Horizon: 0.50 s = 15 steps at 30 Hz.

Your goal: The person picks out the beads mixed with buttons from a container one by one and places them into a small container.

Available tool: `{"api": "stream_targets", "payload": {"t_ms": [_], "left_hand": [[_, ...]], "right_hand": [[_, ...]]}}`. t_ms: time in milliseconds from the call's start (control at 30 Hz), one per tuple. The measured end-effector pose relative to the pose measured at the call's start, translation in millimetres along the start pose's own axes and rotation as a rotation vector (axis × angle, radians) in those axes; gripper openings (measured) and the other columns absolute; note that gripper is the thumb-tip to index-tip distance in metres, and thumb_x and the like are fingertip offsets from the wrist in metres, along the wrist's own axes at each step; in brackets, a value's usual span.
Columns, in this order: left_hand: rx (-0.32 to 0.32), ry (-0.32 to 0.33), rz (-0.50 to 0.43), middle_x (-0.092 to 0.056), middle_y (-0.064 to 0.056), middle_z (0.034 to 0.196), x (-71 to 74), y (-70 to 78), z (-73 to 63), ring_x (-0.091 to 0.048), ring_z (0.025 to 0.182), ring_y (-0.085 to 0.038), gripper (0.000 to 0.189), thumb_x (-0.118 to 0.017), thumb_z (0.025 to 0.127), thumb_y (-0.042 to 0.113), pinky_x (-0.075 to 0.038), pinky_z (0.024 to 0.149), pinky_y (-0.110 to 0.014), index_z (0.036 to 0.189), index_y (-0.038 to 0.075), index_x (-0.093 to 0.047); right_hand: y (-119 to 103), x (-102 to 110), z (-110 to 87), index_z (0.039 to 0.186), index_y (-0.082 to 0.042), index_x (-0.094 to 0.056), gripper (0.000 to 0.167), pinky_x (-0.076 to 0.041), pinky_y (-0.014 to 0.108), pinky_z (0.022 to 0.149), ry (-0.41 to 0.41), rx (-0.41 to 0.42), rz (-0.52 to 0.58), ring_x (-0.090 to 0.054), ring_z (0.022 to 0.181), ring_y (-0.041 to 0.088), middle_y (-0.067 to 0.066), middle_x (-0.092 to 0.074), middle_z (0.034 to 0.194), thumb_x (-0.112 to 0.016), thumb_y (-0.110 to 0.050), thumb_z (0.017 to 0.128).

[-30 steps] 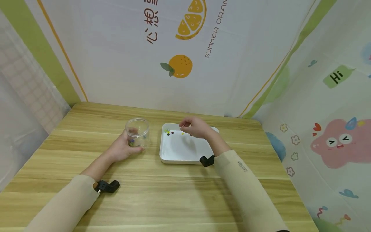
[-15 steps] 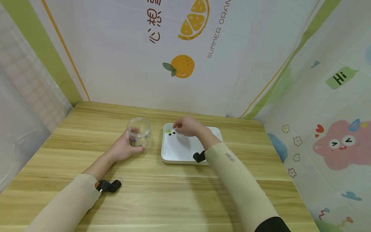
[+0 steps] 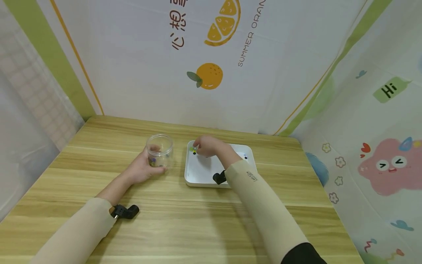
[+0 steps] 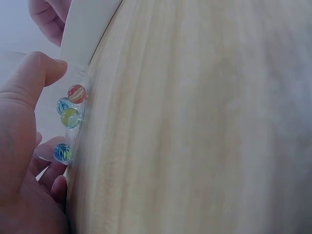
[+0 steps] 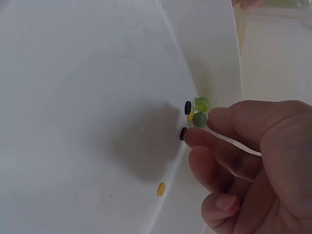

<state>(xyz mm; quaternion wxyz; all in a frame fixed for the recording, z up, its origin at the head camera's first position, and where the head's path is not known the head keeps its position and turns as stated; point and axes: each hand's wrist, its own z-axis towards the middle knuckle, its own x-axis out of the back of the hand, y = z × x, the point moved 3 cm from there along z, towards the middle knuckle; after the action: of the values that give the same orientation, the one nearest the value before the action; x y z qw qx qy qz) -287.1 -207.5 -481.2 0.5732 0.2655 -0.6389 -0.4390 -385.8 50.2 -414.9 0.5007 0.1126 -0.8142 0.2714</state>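
Observation:
My left hand (image 3: 142,168) grips a clear plastic jar (image 3: 166,158) from its left side, standing upright on the table. Inside it, the left wrist view shows several glass marbles (image 4: 70,117). Over the left back corner of a white tray (image 3: 201,172) is my right hand (image 3: 208,146). Its thumb and forefinger stand slightly apart beside a dull green marble (image 5: 199,120), and nothing is clearly pinched. A bright green marble (image 5: 202,104), a black disc (image 5: 187,107) and a partly hidden yellow disc lie close by. A dark disc (image 5: 183,133) is at the forefinger's tip.
Another yellow disc (image 5: 161,189) lies apart along the tray's edge. Near the tray's right back corner sits a small black piece (image 3: 245,158) with a blue one beside it. The wooden table (image 3: 171,227) meets a printed curtain (image 3: 148,80) behind.
My right hand has moved left across the tray and lower, to the marbles in the left back corner. The left hand keeps its hold on the jar. The view shifts slightly.

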Motion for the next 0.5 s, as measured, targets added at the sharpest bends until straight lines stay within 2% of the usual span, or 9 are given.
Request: {"api": "stream_targets", "payload": {"t_ms": [133,233,367,500], "left_hand": [[-0.006,0.001,-0.006,-0.038,-0.033,0.166,-0.1,0.3,0.4,-0.045,0.148,-0.059,0.089,-0.089,0.094,0.022,-0.041,0.118,-0.073,0.157,0.000,-0.031],[-0.012,0.002,-0.009,-0.038,-0.033,0.165,-0.1,0.0,0.8,-0.045,0.148,-0.059,0.089,-0.089,0.093,0.021,-0.041,0.118,-0.073,0.157,-0.001,-0.031],[-0.008,0.006,-0.001,-0.038,-0.033,0.165,0.1,-0.7,0.7,-0.044,0.149,-0.059,0.089,-0.089,0.093,0.022,-0.040,0.119,-0.073,0.157,-0.001,-0.031],[-0.011,0.009,0.001,-0.039,-0.033,0.165,0.0,-0.3,0.8,-0.043,0.150,-0.059,0.088,-0.089,0.093,0.022,-0.039,0.119,-0.074,0.156,-0.001,-0.032]], "right_hand": [[-1.5,-0.9,-0.5,0.150,-0.008,-0.066,0.042,-0.058,0.034,0.094,-0.003,-0.015,0.005,-0.072,0.095,0.019,0.015,-0.073,0.137,-0.055,-0.010,0.110],[-2.5,-0.8,-0.4,0.149,-0.008,-0.067,0.042,-0.055,0.034,0.096,0.008,-0.018,-0.015,-0.067,0.100,0.019,0.013,-0.073,0.136,-0.055,-0.009,0.109],[-3.3,-0.3,1.2,0.147,-0.010,-0.068,0.042,-0.048,0.036,0.102,0.025,-0.012,-0.043,-0.058,0.109,0.021,0.010,-0.072,0.138,-0.057,-0.008,0.107],[-2.7,-0.5,2.7,0.144,-0.010,-0.070,0.038,-0.050,0.039,0.110,0.022,-0.019,-0.051,-0.061,0.119,0.023,0.010,-0.071,0.142,-0.057,-0.008,0.107]]}}
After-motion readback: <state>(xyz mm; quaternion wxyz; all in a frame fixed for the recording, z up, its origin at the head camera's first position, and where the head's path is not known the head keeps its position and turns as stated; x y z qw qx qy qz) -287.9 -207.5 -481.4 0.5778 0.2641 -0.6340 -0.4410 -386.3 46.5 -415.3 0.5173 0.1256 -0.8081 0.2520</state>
